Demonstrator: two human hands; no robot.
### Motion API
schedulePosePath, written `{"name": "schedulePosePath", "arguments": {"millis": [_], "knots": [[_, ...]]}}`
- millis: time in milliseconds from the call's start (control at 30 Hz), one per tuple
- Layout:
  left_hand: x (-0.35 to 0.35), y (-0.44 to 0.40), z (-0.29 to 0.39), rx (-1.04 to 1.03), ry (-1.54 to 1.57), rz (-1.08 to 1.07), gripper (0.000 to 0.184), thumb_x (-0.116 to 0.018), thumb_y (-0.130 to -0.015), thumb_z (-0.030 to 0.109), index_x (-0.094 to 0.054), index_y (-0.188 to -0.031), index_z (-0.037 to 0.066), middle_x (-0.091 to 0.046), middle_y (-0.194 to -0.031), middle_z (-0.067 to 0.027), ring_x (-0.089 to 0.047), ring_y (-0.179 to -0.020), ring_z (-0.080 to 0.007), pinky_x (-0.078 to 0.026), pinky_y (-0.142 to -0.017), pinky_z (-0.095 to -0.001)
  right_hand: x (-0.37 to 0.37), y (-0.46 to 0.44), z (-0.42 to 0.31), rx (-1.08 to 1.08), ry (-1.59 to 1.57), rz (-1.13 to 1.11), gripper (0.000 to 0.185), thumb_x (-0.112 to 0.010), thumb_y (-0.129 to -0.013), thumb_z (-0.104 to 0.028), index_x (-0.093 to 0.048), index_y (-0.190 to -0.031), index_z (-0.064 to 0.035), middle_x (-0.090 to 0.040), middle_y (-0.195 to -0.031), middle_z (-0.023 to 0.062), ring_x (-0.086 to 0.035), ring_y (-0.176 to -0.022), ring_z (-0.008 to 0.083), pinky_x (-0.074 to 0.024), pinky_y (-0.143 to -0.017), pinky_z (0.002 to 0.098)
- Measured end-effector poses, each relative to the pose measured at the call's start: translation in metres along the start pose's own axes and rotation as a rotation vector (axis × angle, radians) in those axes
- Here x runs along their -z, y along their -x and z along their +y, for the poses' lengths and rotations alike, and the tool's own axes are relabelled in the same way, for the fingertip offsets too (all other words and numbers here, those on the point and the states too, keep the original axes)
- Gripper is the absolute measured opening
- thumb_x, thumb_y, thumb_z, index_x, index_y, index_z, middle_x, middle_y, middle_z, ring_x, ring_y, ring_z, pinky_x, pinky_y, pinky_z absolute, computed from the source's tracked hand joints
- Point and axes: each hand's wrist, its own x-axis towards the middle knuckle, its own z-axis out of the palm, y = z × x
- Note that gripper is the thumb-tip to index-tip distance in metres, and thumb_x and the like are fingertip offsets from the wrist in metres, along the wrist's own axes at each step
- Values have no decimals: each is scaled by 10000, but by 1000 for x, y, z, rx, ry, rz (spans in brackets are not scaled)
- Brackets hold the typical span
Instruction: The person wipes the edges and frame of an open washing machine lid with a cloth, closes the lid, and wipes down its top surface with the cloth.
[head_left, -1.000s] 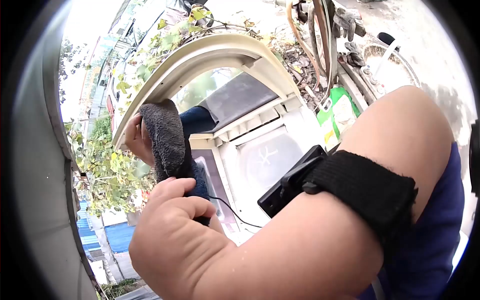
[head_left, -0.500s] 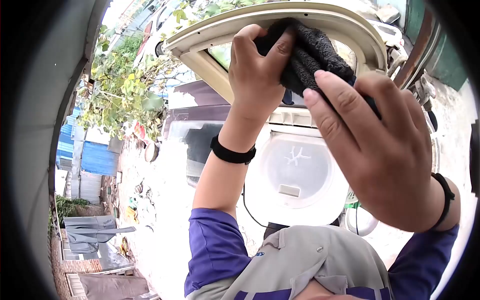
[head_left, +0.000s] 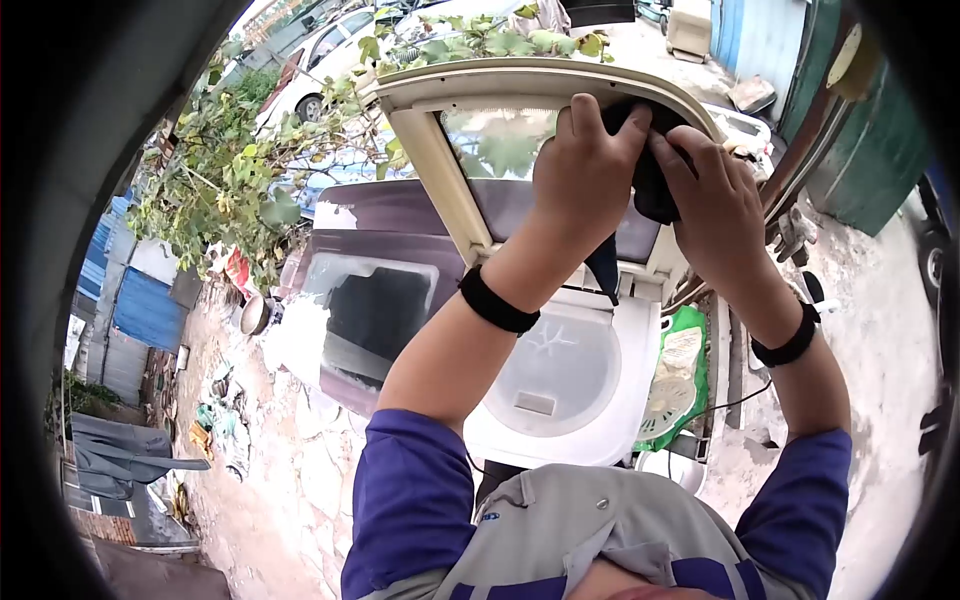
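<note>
A dark cloth [head_left: 655, 188] is bunched between my two hands, against the upper right part of a raised cream lid [head_left: 436, 160] with a clear window. My left hand [head_left: 588, 165] grips the cloth from the left, its thumb beside the lid's rim. From the right, my right hand [head_left: 712, 200] closes on the same cloth, fingers bent. A dark blue tail of fabric [head_left: 604, 268] hangs below the hands. Under the lid stands a white washing machine [head_left: 627, 385], its round translucent inner cover [head_left: 555, 365] closed.
To the left is a purple-brown machine [head_left: 430, 215] with a dark window. Right of the washer lies a green bag [head_left: 690, 345] with a basket, near a cable [head_left: 735, 402]. Leafy vines [head_left: 225, 165] grow at the upper left, and a white car [head_left: 320, 65] is parked behind.
Both hands have moved away from me towards the lid's upper right corner. The cloth, folded thick before, is now bunched smaller there. The camera's view has shifted too.
</note>
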Motion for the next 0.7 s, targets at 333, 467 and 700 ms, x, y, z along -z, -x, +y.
{"name": "schedulePosePath", "arguments": {"millis": [333, 467, 700], "knots": [[11, 8, -42, 58, -132, 5, 425, -602, -836, 73, -629, -1254, 149, -470, -989, -155, -576, -887, -308, -554, -654, -368, -34, -26, -18, 40, 141, 23, 499, -582, -811, -114, -595, -1307, -67, -565, -1343, 21, -495, -1181, 170, -354, -930, 338], [19, 14, -70, 169, -152, 8, 493, -602, -809, 4, -621, -1277, 158, -498, -1038, -173, -590, -935, -339, -547, -748, -411, -50, -53, -42, 39, 68, -8, 528, -591, -822, -132, -550, -1341, -46, -539, -1372, 51, -463, -1225, 190, -357, -955, 353], [35, 23, -130, 326, -282, -13, 402, -619, -875, 120, -624, -1276, 142, -500, -1047, -162, -613, -929, -345, -552, -727, -404, -90, -108, -98, 77, 21, 9, 496, -607, -823, -147, -558, -1304, -32, -571, -1324, 68, -472, -1184, 226, -388, -940, 355]]}}
